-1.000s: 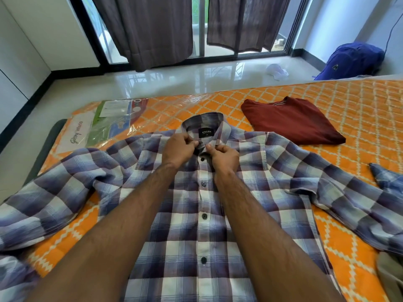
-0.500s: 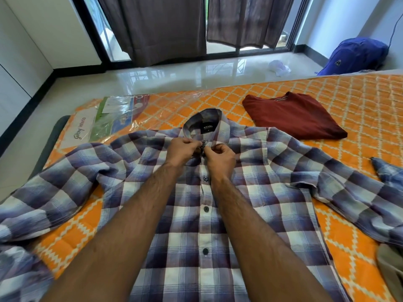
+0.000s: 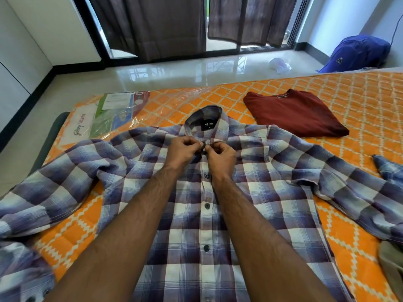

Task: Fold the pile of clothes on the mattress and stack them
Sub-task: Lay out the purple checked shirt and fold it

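Orange diamond-quilted mattress (image 3: 359,101) carries the blue-and-white plaid button-up shirt (image 3: 250,192), spread flat with its front up. Left hand (image 3: 184,151) and right hand (image 3: 220,156) both pinch its placket just below the collar, and whatever they pinch is hidden between the fingertips. A folded maroon T-shirt (image 3: 292,114) lies nearby on the right, a blue backpack (image 3: 362,52) stands on the floor beyond, and both shirt sleeves run out of view.

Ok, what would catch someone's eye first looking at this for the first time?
The big blue-and-white checked shirt spread front-up across the orange patterned mattress, with the left hand and right hand pinching its placket just under the collar. Beyond it to the right lies a folded maroon T-shirt.
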